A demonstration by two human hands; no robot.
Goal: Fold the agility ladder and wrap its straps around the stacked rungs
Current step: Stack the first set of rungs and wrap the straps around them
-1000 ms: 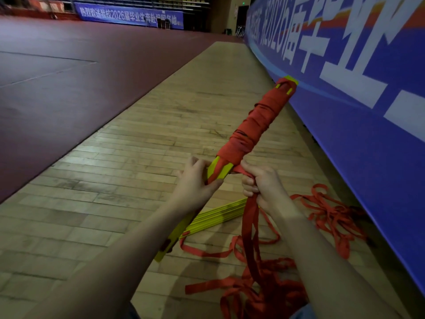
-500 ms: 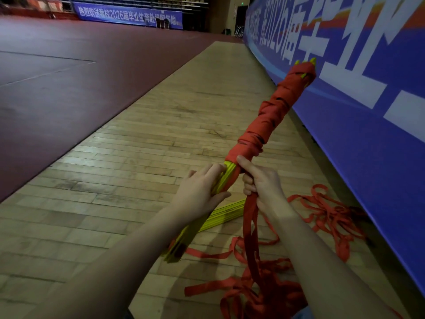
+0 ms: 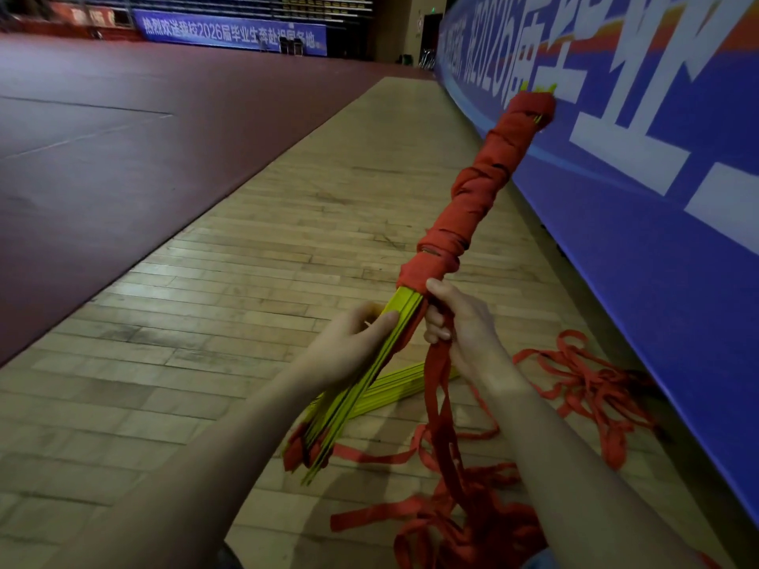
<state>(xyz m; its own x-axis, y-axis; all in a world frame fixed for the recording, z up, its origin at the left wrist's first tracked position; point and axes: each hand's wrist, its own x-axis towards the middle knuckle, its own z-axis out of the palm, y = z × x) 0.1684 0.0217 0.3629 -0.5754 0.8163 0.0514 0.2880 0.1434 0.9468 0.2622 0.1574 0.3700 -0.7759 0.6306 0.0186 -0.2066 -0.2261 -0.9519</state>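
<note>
A dark red court floor (image 3: 123,158) fills the left, with a strip of pale wooden floorboards (image 3: 287,240) running beside it toward the far wall. Along the right stands one long blue banner (image 3: 657,281) with big white characters, cut off at the top and right edges; a second blue banner (image 3: 230,30) hangs at the far end, its writing too small to make out.

No container is in view; the agility ladder is held in the air above the boards. Its stacked yellow rungs (image 3: 361,379) form one bundle slanting from lower left up toward the right banner. The upper part of the bundle is covered by wound red strap (image 3: 472,199), and only yellow tips peek out at the far top. The number of rungs in the stack cannot be counted, since they lie edge to edge.

A second bundle of yellow rungs (image 3: 402,386) lies on the floor, largely hidden behind the held one. Loose red straps (image 3: 575,384) lie tangled on the boards near the banner's foot and pile up at the bottom edge, where they are cut off.

Two hands show. The left hand (image 3: 349,342) grips the bare rungs just below the wrapping. The right hand (image 3: 456,322) has its fingers curled round the red strap where it leaves the bundle, thumb against the wrapped edge; the strap hangs down from it to the pile
</note>
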